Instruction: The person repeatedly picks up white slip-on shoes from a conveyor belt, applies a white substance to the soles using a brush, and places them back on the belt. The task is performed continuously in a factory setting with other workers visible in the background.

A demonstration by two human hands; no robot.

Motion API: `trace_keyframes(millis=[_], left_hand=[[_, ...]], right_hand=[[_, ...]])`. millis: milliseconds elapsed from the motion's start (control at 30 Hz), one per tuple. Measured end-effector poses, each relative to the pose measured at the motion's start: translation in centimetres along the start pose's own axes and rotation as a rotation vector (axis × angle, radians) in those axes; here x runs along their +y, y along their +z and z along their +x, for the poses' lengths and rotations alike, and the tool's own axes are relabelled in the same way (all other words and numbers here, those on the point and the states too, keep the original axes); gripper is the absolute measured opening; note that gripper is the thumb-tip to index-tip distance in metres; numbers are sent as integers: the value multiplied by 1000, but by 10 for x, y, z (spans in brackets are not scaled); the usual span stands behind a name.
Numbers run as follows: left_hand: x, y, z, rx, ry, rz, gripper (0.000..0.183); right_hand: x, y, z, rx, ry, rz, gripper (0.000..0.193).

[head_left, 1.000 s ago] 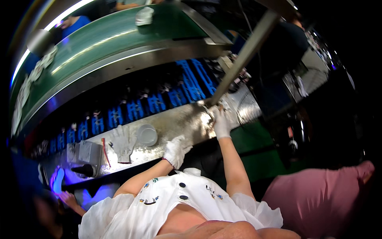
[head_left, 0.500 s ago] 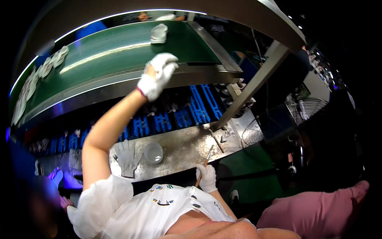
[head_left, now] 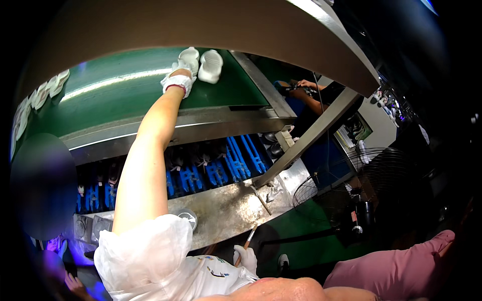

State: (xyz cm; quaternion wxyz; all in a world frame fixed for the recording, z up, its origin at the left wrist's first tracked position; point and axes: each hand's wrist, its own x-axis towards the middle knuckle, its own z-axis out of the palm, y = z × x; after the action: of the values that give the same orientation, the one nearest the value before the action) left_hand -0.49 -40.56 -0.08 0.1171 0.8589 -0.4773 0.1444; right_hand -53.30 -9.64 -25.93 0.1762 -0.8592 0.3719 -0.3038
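My left hand point(head_left: 178, 81), in a white glove, reaches far over the green conveyor belt point(head_left: 120, 103). Its fingers close on the near edge of a white shoe sole point(head_left: 190, 57), and the glove partly covers them. Just right of it a second white sole point(head_left: 211, 66) lies on the belt, apart from the hand. Low in the view, my right hand point(head_left: 246, 258), also gloved in white, grips a wooden-handled brush point(head_left: 249, 239) with its bristles pointing up and away. A small round tub point(head_left: 187, 218) stands on the metal ledge, partly hidden by my left sleeve.
Several white soles point(head_left: 50, 90) lie along the belt's left side. Under the belt runs a row of blue racks point(head_left: 216, 173). A slanted metal post point(head_left: 311, 133) rises at the right, near a wire fan guard point(head_left: 371, 168). Other people sit left and right; one wears pink point(head_left: 386, 266).
My left hand has moved farther over the belt, onto the soles. The two soles, stacked before, now show side by side. My right hand still holds the brush. The view has tilted and shifted.
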Motion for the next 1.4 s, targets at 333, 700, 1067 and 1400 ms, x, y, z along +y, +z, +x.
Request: trace_keyframes(millis=[333,700,1067,1400], left_hand=[[-90,-31,-58,45,52,-214,30],[-160,-125,-272,154,-112,-671,25],[-148,-139,-299,230,-140,-1047,47],[-159,-131,-233,199,26,-189,61]], right_hand=[[-19,1,22,40,-147,107,50],[-35,-13,56,92,-311,164,41],[-54,-6,65,114,-252,297,28],[-52,20,48,159,-42,373,21]])
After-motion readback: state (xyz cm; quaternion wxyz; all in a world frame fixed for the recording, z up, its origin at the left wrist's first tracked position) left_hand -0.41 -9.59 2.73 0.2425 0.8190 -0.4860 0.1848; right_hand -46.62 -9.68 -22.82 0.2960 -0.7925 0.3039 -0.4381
